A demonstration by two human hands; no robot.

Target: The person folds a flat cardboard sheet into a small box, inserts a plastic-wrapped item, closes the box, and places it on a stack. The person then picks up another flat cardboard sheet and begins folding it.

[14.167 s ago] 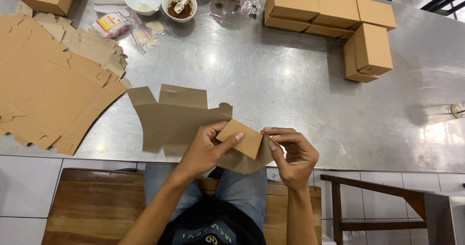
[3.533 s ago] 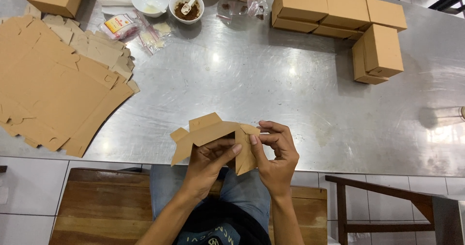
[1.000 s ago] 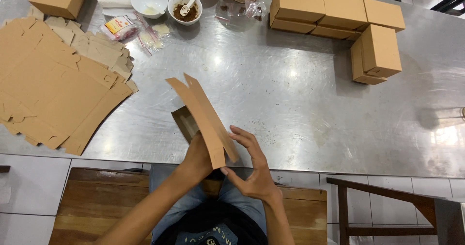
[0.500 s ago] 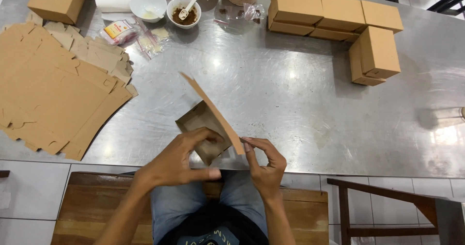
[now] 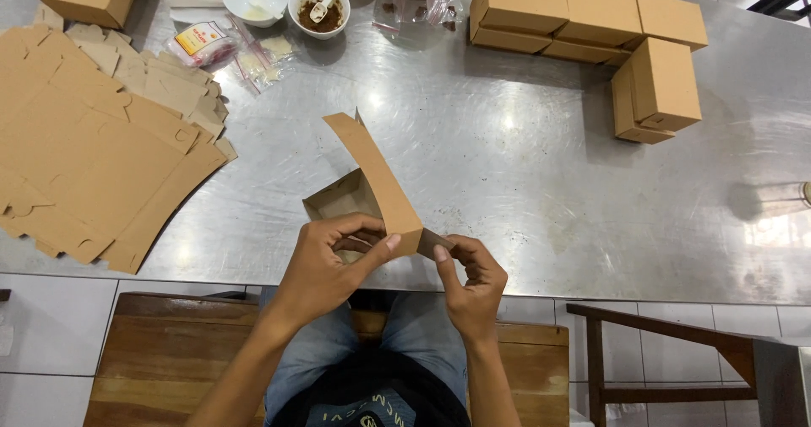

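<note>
View: one camera worn on the person's head.
Direction: it looks almost straight down, the far edge of the steel table (image 5: 524, 165) at the top.
Closeness: near; the left hand (image 5: 325, 262) and right hand (image 5: 473, 279) sit low in the centre, knees below them.
Shared area: none, being the only view.

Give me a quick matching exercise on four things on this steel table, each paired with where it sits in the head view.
Things:
1. half-folded cardboard box
2. stack of flat cardboard blanks
3. finished brown boxes
4. white bowl with brown powder and a spoon

Places:
A. far right of the table
B. left side of the table
C. far edge, near the middle
D. near edge, between left hand and right hand

Pairs: 1-D, 2-B, 3-A, 4-C
</note>
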